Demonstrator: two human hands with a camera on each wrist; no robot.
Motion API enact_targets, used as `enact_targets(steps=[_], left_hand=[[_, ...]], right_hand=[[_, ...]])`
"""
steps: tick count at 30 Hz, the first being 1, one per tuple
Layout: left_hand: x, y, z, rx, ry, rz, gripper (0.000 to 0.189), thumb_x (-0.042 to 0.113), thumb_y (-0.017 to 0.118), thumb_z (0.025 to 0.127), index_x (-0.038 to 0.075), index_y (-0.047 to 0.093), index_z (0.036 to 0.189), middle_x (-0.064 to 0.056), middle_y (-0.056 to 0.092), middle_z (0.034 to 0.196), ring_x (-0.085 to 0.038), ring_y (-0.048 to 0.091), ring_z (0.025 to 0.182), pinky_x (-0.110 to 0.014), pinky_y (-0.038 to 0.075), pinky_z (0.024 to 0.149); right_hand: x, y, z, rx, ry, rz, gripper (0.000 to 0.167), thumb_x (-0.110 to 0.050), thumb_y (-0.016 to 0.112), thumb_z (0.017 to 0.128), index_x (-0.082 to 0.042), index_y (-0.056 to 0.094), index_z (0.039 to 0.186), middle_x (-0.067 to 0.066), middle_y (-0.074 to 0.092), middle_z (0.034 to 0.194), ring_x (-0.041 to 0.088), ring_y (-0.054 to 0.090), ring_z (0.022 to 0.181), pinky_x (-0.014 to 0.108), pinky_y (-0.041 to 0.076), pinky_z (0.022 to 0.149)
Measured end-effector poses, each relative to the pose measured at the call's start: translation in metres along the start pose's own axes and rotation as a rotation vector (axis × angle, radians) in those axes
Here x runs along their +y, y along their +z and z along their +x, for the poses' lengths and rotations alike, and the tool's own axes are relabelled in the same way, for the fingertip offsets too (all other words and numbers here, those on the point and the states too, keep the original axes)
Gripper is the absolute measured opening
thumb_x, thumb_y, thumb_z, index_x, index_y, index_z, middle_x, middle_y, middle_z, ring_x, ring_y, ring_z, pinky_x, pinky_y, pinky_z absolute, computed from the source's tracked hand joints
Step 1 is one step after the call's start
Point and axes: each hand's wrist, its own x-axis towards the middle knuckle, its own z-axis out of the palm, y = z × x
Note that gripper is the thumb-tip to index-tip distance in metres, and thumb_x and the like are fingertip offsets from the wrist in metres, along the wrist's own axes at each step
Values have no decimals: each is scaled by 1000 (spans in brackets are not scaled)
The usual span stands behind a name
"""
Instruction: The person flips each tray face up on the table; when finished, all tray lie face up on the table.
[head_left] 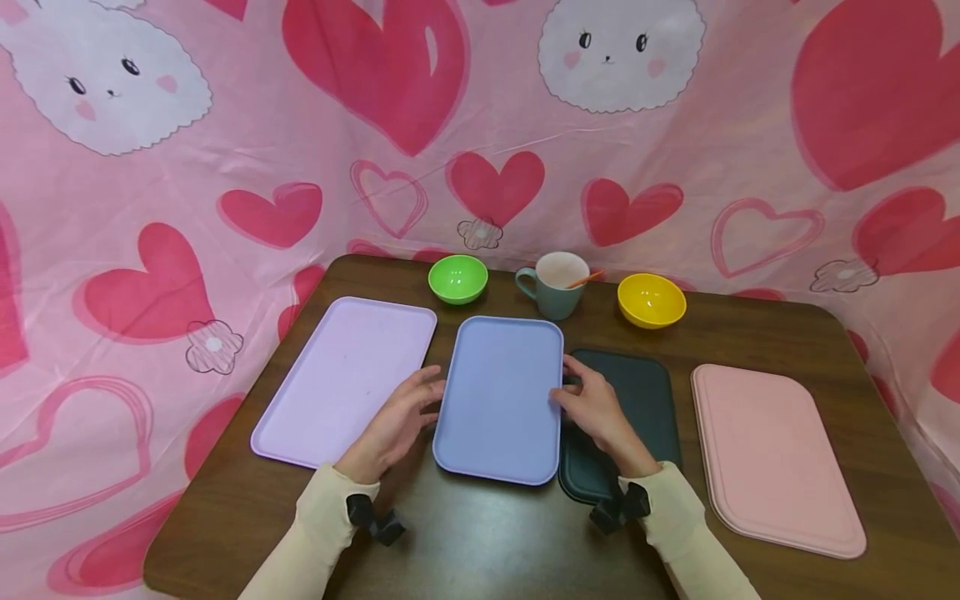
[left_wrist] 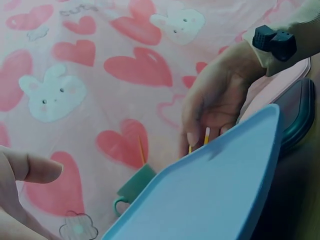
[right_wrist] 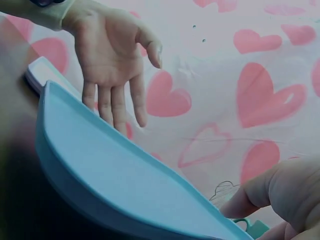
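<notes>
A periwinkle-blue rectangular tray (head_left: pixel 498 400) with a raised rim lies between the two hands. My right hand (head_left: pixel 594 408) pinches its right edge, with the thumb over the rim; the other fingertips are partly hidden. My left hand (head_left: pixel 397 421) is by the tray's left edge, fingers extended and palm turned inward. In the right wrist view the left hand (right_wrist: pixel 111 60) shows straight fingers and nothing in them. The left wrist view shows the right hand (left_wrist: pixel 217 95) at the far rim of the blue tray (left_wrist: pixel 210 185). Whether the tray rests fully on the table cannot be told.
A lilac tray (head_left: pixel 348 375) lies left on the brown table (head_left: pixel 480 542). Right are a dark board (head_left: pixel 637 400), partly covered by the right hand, and a pink board (head_left: pixel 772 458). Behind stand a green bowl (head_left: pixel 457 281), a mug (head_left: pixel 553 296) holding an orange stick, and a yellow bowl (head_left: pixel 651 304).
</notes>
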Motion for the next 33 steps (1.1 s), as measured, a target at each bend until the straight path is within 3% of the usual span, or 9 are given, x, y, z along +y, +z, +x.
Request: enact_targets(steps=[4, 13, 21, 33], left_hand=[[0, -6, 1, -14, -4, 13, 70, 13, 38, 95, -6, 9, 156, -33, 23, 158, -40, 26, 145, -42, 28, 106], [-2, -15, 6, -20, -37, 32, 76, 18, 42, 92, -6, 8, 156, -33, 21, 159, -41, 19, 149, -51, 19, 115], [-5, -19, 8, -3, -56, 57, 80, 18, 47, 92, -6, 7, 157, -29, 8, 164, -42, 10, 152, -61, 6, 122], [-7, -25, 12, 0, -61, 104, 82, 19, 48, 91, -7, 7, 157, -22, 2, 168, -40, 9, 154, -61, 3, 123]], right_hand=[[0, 5, 0, -28, 1, 38, 65, -6, 60, 94, -1, 35, 153, 26, 48, 143, 33, 70, 109, 41, 62, 73], [3, 16, 10, -71, 29, 77, 60, -5, 62, 92, 0, 42, 148, 27, 54, 129, 19, 70, 91, 41, 62, 69], [1, 23, 17, -117, 36, 53, 54, -8, 61, 93, 1, 46, 144, 26, 58, 125, 25, 69, 95, 43, 62, 71], [2, 31, 22, -119, 85, 33, 48, -10, 63, 93, 2, 52, 138, 25, 59, 123, 23, 68, 89, 39, 62, 68]])
